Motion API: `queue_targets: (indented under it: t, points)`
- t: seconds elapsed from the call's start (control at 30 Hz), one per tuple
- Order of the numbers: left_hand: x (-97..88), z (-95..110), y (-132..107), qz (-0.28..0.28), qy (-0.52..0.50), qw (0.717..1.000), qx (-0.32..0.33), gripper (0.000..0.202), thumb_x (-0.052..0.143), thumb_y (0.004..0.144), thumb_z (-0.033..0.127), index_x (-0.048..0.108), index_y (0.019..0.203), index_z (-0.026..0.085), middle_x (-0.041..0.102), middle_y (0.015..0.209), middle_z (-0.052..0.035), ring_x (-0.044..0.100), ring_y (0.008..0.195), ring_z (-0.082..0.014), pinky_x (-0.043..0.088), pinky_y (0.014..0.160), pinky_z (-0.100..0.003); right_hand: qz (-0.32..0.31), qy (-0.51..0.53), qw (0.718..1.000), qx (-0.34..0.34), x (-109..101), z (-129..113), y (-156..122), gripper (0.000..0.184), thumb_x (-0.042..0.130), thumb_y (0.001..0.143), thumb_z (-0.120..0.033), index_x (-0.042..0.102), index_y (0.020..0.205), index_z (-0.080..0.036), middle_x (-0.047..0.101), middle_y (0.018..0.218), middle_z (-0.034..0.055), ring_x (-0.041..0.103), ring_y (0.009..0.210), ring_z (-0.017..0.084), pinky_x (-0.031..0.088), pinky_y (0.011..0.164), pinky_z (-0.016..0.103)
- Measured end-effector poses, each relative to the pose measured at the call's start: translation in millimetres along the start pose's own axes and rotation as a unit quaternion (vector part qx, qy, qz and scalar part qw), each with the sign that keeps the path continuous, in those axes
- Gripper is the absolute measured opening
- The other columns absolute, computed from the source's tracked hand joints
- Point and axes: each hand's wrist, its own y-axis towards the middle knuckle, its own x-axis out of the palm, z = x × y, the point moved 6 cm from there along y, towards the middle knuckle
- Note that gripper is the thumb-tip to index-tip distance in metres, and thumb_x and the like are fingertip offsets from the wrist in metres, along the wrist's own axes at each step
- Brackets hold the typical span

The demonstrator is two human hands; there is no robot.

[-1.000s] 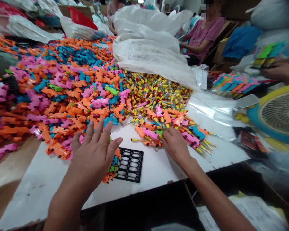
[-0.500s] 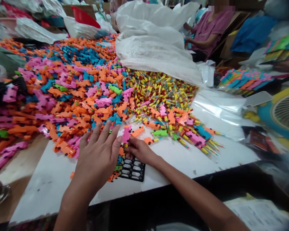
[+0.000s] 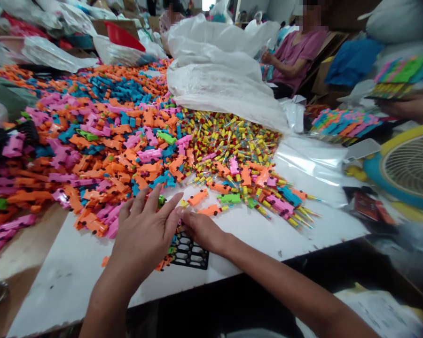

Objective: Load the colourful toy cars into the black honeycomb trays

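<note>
My left hand (image 3: 144, 227) is spread out, palm down, over the left part of a black slotted tray (image 3: 200, 263). Its thumb meets the fingertips of my right hand (image 3: 206, 230), which are pinched together above the tray's back edge. Whatever the right fingers hold is hidden behind both hands. Small orange and blue toy pieces show in the tray under my left palm; bare slots show at its right. Just beyond the hands lie an orange toy car (image 3: 198, 197), another orange car (image 3: 209, 211) and a green one (image 3: 230, 198).
A big heap of toy cars (image 3: 109, 164) covers the left of the white table (image 3: 70, 263). Yellow-capped clear tubes (image 3: 229, 141) are piled behind, against a white plastic sack (image 3: 218, 84). At right stand a fan (image 3: 409, 164) and filled trays (image 3: 345, 123). Other people sit beyond.
The pink toy car that stood upright at my fingertips has gone from sight. My right hand has drawn in against the left thumb. The view has shifted slightly.
</note>
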Motion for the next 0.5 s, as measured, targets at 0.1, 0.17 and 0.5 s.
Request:
queue_targets:
  t: [0.1,0.17,0.5]
  points:
    - [-1.0,-1,-1,0.003,0.002,1.000,-0.002,0.045,0.029,0.096,0.041,0.054,0.132,0.032,0.046,0.145,-0.0112,0.040,0.133,-0.0407,0.038,0.100,-0.058,-0.013,-0.035,0.999,-0.020,-15,-7,-8,0.018,0.048,0.091,-0.012,0.056,0.105,-0.020,0.064,0.101,0.0041,0.060,0.091,0.017,0.048,0.079,0.026]
    - [-1.1,-1,-2,0.001,0.001,1.000,-0.004,0.046,0.029,0.096,0.040,0.054,0.132,0.030,0.046,0.145,-0.0104,0.040,0.133,-0.0391,0.037,0.101,-0.057,0.021,-0.095,0.995,0.004,-38,-2,-20,0.022,0.047,0.091,-0.010,0.055,0.110,-0.019,0.061,0.107,0.0063,0.058,0.097,0.017,0.047,0.081,0.026]
    - [-0.4,-1,-2,-0.010,-0.007,1.000,-0.015,0.049,0.024,0.096,0.042,0.051,0.135,0.030,0.045,0.147,-0.0072,0.037,0.135,-0.0377,0.035,0.104,-0.057,0.022,-0.189,0.967,0.171,-92,32,-41,0.007,0.050,0.093,-0.018,0.053,0.086,-0.017,0.063,0.093,0.0088,0.061,0.078,0.020,0.045,0.069,0.030]
